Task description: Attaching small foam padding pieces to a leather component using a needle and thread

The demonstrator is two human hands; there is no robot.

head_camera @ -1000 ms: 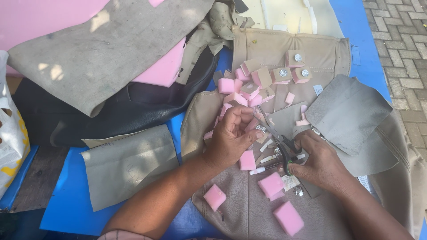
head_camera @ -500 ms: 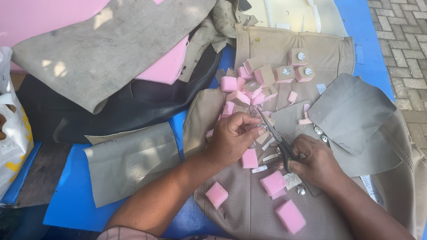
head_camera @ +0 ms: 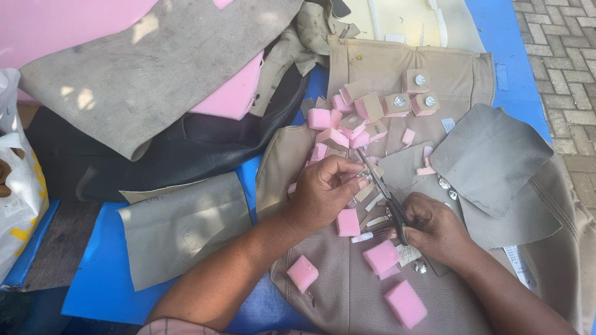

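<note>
Near the middle of the frame, your left hand [head_camera: 323, 195] curls its fingers together on a small piece, mostly hidden, seemingly tan leather; your right hand [head_camera: 437, 229], just right of it, has its fingers closed through the handles of dark scissors [head_camera: 382, 192], whose blades angle up-left to that piece; both rest over a beige leather cover [head_camera: 410, 68] strewn with pink foam cubes [head_camera: 347, 222]; silver studs [head_camera: 420, 79] sit on cubes at upper centre; the blades run close to your left fingertips, so a slip could likely nick them or miscut the piece.
</note>
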